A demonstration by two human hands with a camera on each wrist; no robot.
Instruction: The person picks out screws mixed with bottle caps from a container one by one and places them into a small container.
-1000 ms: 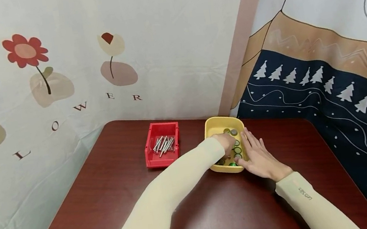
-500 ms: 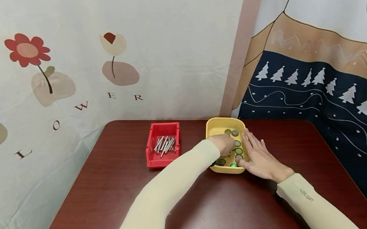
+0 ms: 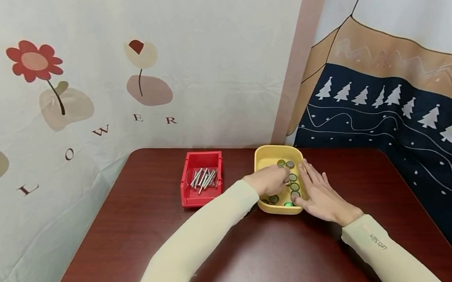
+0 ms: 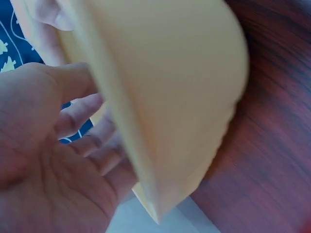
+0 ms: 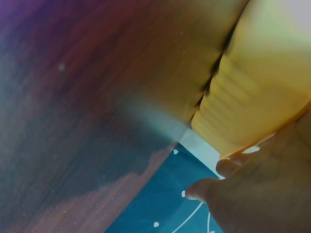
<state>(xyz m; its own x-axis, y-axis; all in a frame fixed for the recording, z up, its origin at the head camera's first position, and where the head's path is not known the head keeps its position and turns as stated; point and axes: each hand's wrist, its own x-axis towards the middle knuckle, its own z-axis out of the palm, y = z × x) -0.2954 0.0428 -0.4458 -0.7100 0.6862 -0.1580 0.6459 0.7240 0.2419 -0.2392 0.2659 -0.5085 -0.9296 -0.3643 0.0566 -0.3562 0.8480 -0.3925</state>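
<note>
A yellow bin (image 3: 280,210) at the back right of the table holds several small round bottle caps (image 3: 294,186), one with a bright green face. My left hand (image 3: 271,179) reaches over its left rim, fingers bent down inside; a small shiny piece shows at the fingertips, and I cannot tell whether they pinch it. In the left wrist view, the bin's pale wall (image 4: 170,87) hides the fingertips of my left hand (image 4: 53,150). My right hand (image 3: 323,195) rests along the bin's right rim, fingers extended and thumb over the near caps. The right wrist view shows this hand (image 5: 262,184) beside the bin (image 5: 262,92).
A red bin (image 3: 204,201) with a pile of metal screws or bolts (image 3: 204,179) stands left of the yellow one. Both are on a dark reddish-brown table (image 3: 242,262). Printed cloths (image 3: 215,56) hang directly behind the table and along its right side.
My left hand has drawn back toward the left inside the yellow bin, uncovering more caps. The right hand stays on the rim. The head view has shifted slightly.
</note>
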